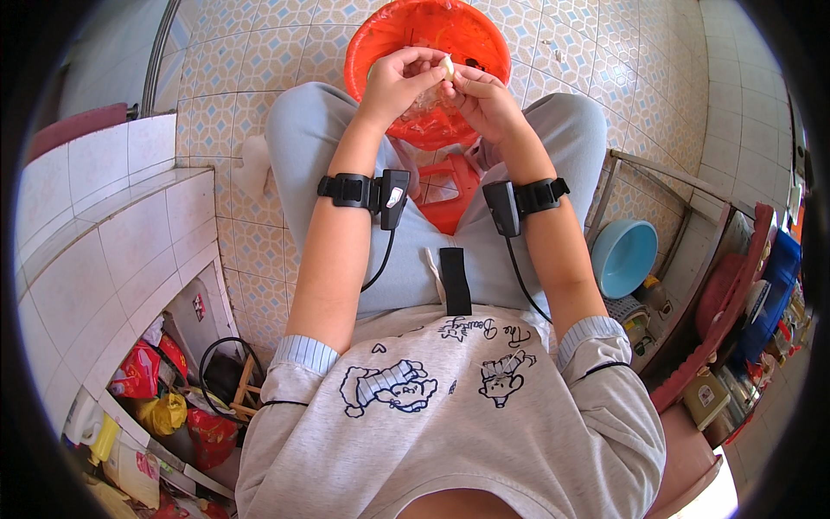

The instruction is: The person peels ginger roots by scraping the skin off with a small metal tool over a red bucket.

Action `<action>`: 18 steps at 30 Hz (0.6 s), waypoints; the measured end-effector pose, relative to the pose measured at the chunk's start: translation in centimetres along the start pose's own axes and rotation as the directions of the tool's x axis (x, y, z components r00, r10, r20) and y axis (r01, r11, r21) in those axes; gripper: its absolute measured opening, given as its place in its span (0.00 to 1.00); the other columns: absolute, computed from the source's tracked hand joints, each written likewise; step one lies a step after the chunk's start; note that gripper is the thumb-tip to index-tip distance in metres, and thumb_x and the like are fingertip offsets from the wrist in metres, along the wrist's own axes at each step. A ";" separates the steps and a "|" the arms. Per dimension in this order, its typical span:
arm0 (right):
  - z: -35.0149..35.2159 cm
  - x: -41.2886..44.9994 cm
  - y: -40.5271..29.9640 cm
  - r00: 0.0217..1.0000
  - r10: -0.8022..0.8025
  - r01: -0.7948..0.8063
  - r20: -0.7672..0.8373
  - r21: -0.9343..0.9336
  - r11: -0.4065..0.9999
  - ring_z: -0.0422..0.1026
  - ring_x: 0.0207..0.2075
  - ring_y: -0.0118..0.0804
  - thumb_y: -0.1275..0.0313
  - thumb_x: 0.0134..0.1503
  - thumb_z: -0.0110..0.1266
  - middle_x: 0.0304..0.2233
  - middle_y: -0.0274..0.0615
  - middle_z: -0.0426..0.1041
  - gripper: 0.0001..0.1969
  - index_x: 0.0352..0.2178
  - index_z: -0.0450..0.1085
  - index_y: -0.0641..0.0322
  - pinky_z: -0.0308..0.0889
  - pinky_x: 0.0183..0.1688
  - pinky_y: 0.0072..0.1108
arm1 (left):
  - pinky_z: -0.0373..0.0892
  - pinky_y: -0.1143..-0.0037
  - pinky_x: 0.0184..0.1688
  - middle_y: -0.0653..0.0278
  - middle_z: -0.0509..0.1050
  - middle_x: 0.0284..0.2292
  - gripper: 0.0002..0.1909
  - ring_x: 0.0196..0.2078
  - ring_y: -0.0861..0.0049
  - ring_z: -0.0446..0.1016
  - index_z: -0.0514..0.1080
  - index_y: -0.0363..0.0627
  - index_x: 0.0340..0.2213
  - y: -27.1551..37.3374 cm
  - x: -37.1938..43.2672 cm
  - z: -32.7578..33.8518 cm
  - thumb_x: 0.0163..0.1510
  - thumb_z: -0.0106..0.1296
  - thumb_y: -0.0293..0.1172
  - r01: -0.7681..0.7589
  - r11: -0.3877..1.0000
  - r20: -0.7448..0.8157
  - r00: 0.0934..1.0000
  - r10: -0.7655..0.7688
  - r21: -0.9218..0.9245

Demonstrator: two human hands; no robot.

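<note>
A pale peeled clove [447, 67], which looks like garlic, sits between the fingertips of both hands. My left hand [401, 83] pinches it between thumb and forefinger from the left. From the right, the thumb and fingers of my right hand [481, 97] also grip it. Directly below both hands, a red bin [428, 13] lined with a red plastic bag stands between my knees. Thin, pale scraps like skins [425, 107] lie inside the bin, partly hidden by the hands.
A red plastic stool [444, 211] shows between my legs. On the right, a blue basin [625, 258] rests under a metal-framed rack [668, 174]. At left is a tiled ledge [136, 194], with bags and bottles [139, 370] beneath it. Small scraps [558, 56] dot the tiled floor.
</note>
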State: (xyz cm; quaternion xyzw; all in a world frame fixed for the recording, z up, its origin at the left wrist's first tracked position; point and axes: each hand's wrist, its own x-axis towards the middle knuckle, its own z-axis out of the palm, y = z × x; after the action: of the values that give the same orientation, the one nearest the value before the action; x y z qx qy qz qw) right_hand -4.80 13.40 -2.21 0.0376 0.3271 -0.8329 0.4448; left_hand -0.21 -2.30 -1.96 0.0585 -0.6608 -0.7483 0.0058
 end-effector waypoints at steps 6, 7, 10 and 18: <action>-0.4 0.3 0.4 1.000 -0.011 0.011 0.004 0.028 1.000 0.67 0.34 0.28 0.78 0.53 0.38 0.34 0.41 0.67 0.12 0.39 0.61 0.74 0.64 0.41 0.15 | 0.62 0.89 0.28 0.73 0.68 0.21 0.11 0.24 0.92 0.64 0.70 0.36 0.32 0.0 0.1 0.3 0.43 0.52 0.26 -0.054 0.998 -0.047 0.997 0.054 0.011; -0.5 0.4 0.4 1.000 -0.012 0.012 0.003 0.029 1.000 0.67 0.34 0.28 0.78 0.53 0.38 0.34 0.41 0.67 0.12 0.39 0.61 0.74 0.64 0.41 0.15 | 0.62 0.89 0.27 0.73 0.68 0.21 0.11 0.24 0.92 0.64 0.70 0.36 0.32 0.1 0.1 0.3 0.43 0.52 0.26 -0.052 0.999 -0.046 0.998 0.052 0.000; -0.6 0.4 0.4 0.999 -0.012 0.008 0.050 0.065 0.998 0.68 0.36 0.29 0.81 0.53 0.36 0.37 0.44 0.66 0.13 0.41 0.58 0.74 0.64 0.43 0.14 | 0.62 0.89 0.27 0.73 0.68 0.22 0.11 0.24 0.92 0.64 0.69 0.36 0.32 0.3 0.1 0.4 0.43 0.52 0.26 -0.048 0.998 -0.044 0.998 0.046 -0.028; -0.4 0.4 0.6 1.000 -0.009 0.008 0.017 0.040 0.999 0.68 0.36 0.30 0.81 0.53 0.37 0.36 0.42 0.66 0.13 0.41 0.59 0.72 0.64 0.42 0.15 | 0.62 0.89 0.27 0.72 0.69 0.22 0.10 0.24 0.91 0.65 0.69 0.35 0.31 -0.1 0.2 0.3 0.44 0.52 0.26 -0.043 0.997 -0.036 0.999 0.041 -0.065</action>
State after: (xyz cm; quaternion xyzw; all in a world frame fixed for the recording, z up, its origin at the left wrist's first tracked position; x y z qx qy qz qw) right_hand -4.68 13.18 -2.98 0.0379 0.3067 -0.8415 0.4430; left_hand -0.39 -1.96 -2.03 0.0574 -0.6367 -0.7682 0.0350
